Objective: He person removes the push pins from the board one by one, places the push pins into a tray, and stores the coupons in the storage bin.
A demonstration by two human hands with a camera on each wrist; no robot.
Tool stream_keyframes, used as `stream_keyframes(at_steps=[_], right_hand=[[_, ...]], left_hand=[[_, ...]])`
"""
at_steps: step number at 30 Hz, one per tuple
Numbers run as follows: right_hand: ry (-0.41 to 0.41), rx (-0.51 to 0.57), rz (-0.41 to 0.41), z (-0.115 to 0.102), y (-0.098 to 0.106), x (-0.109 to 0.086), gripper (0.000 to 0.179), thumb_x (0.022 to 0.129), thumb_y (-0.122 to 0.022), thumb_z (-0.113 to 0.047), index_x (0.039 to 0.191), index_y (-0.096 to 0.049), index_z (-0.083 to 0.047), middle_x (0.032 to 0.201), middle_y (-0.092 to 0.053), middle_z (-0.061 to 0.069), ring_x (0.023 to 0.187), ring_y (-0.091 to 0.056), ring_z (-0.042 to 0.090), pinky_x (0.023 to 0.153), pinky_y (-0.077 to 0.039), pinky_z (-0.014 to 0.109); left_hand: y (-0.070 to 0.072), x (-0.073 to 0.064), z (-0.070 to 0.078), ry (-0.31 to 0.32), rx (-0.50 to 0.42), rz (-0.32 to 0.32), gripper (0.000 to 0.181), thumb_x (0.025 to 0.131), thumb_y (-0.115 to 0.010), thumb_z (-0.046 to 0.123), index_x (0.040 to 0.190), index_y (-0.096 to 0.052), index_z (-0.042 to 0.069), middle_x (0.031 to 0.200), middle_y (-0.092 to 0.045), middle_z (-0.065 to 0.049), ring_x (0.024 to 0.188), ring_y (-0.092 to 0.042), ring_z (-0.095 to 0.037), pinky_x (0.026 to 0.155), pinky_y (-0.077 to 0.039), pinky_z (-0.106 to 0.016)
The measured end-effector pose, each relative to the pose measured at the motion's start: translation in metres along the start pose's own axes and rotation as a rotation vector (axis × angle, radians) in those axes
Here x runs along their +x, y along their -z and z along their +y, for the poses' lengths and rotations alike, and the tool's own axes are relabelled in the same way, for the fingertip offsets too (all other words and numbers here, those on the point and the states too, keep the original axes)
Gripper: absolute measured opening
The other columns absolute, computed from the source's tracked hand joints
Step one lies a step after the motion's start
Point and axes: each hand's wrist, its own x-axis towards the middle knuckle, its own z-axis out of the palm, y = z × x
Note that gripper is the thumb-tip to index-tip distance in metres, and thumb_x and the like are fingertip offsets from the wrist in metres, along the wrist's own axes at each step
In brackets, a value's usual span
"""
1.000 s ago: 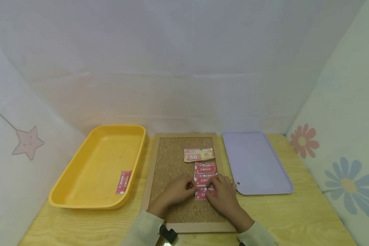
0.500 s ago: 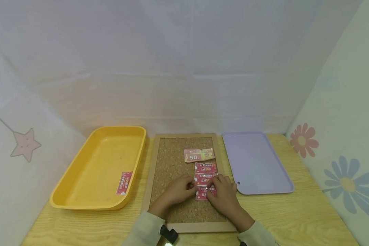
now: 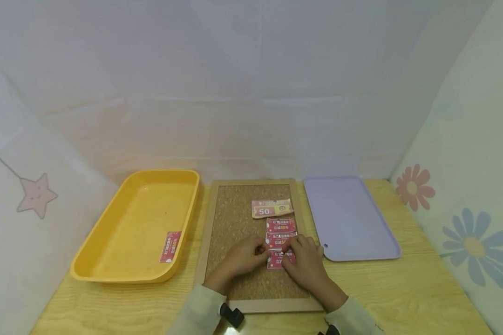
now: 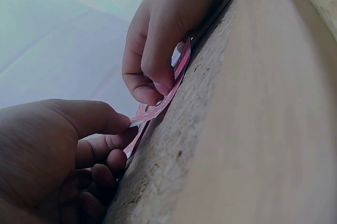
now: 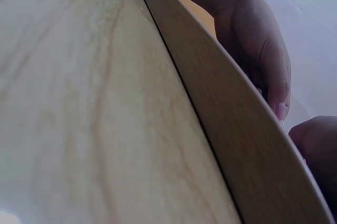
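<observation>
On a wood-framed corkboard (image 3: 231, 209), the lowest of three small red coupons (image 3: 275, 262) lies between my hands. The thumb and finger of my left hand (image 3: 244, 257) pinch its left edge, which bends up off the cork in the left wrist view. My right hand (image 3: 307, 266) pinches a small shiny push pin (image 3: 282, 253) at the coupon's upper edge and covers its right part. Above lie the middle coupon (image 3: 274, 240) and the upper coupon (image 3: 281, 226), each with a shiny pin dot. A larger pink-and-yellow coupon (image 3: 265, 211) is at the top.
Left of the board stands a deep yellow tray (image 3: 109, 278) with one red coupon (image 3: 170, 247) near its right wall. A flat lilac tray (image 3: 350, 214) lies to the right, a small dark hole or dot near its corner. White cloth walls enclose the wooden table (image 3: 402, 298).
Both hands keep nearly the same position on the lowest coupon. The head view has shifted slightly, so the board and trays appear a little higher.
</observation>
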Motion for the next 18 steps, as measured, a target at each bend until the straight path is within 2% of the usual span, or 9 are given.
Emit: stream_keyframes(at_steps=[18], right_hand=[[-0.001, 0.024, -0.024, 0.0021, 0.0003, 0.0001, 0.015, 0.079, -0.070, -0.025, 0.085, -0.058, -0.032, 0.088, -0.045, -0.015, 0.081, -0.036, 0.013, 0.071, -0.022, 0.038]], left_hand=[[-0.0018, 0.0016, -0.0030, -0.019, 0.004, 0.010, 0.016, 0.091, -0.066, 0.034, 0.082, -0.063, 0.022, 0.079, -0.051, 0.010, 0.069, -0.047, -0.007, 0.060, -0.040, -0.026]])
